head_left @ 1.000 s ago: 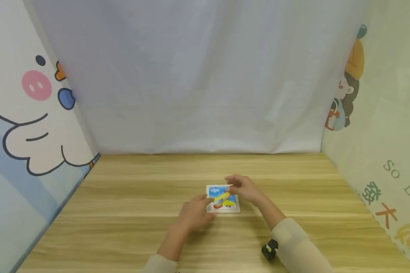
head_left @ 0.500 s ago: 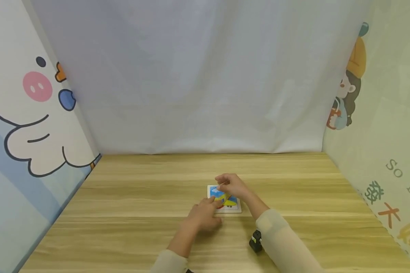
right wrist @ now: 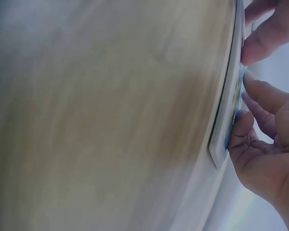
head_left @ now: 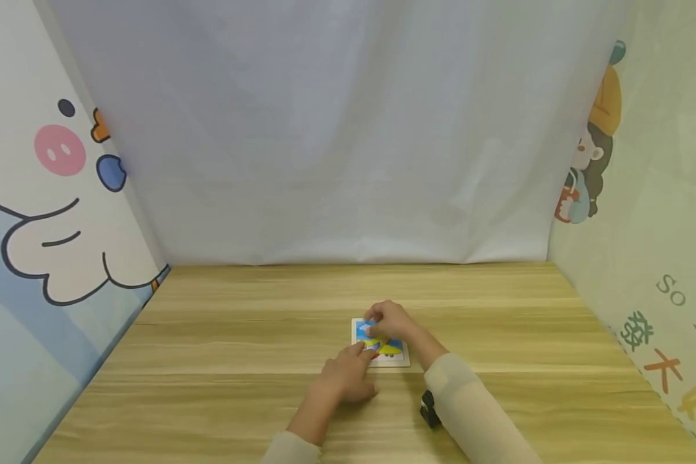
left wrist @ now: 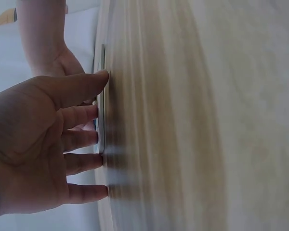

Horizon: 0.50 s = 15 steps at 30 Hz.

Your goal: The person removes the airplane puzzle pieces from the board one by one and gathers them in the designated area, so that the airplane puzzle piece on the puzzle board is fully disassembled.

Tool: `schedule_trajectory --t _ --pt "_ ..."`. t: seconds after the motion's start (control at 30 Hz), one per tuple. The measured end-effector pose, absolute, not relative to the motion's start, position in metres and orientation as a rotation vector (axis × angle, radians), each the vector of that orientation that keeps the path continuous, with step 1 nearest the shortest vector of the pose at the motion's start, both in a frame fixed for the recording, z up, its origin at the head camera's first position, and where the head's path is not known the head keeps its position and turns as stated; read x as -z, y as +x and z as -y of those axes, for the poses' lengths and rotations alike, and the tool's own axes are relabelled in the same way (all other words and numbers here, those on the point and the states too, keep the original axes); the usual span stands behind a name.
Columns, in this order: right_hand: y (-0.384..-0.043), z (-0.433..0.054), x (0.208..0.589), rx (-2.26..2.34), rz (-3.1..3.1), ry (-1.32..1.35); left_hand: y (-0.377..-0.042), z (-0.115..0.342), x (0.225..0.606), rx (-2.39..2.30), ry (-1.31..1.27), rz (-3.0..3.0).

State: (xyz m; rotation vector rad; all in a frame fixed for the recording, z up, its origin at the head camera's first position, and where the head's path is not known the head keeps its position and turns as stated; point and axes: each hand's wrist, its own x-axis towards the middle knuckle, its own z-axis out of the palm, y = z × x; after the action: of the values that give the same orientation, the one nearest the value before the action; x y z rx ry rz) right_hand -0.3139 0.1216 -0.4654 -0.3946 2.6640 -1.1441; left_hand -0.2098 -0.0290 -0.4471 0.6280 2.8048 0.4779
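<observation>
A small square picture board (head_left: 397, 362) with a white border lies flat on the wooden table; its blue sky and yellow airplane are partly covered by both hands. My left hand (head_left: 348, 374) reaches over the lower left corner, index and middle fingertips on the picture. In the left wrist view the left fingers (left wrist: 82, 139) are straight and spread along the board's edge. My right hand (head_left: 396, 322) bends over the upper part, thumb and fingertips on the picture. The right wrist view shows the right thumb (right wrist: 243, 124) and index finger apart at the board's face; whether they pinch a piece I cannot tell.
The wooden table (head_left: 238, 335) extends around the board. A white curtain (head_left: 336, 142) hangs behind it, with printed panels on the left and right. A small black device (head_left: 429, 410) sits at the right sleeve's cuff.
My right hand has shifted left over the upper part of the picture. The left hand has moved slightly right and spread over its lower left corner. The board stays in about the same place.
</observation>
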Motion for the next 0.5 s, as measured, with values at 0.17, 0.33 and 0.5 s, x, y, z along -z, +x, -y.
schedule_trajectory --t 0.17,0.33,0.5 --pt "-0.3130 -0.1232 0.4601 1.106 -2.657 -0.412 -0.2103 0.0263 0.4475 -0.466 0.650 -2.807" --pt "-0.3138 -0.1215 0.4604 1.118 -2.637 -0.415 -0.2117 0.0270 0.4471 -0.478 0.656 -2.795" --pt "-0.3137 -0.1192 0.4624 1.099 -2.634 -0.432 -0.2112 0.0285 0.4496 -0.507 0.652 -2.787"
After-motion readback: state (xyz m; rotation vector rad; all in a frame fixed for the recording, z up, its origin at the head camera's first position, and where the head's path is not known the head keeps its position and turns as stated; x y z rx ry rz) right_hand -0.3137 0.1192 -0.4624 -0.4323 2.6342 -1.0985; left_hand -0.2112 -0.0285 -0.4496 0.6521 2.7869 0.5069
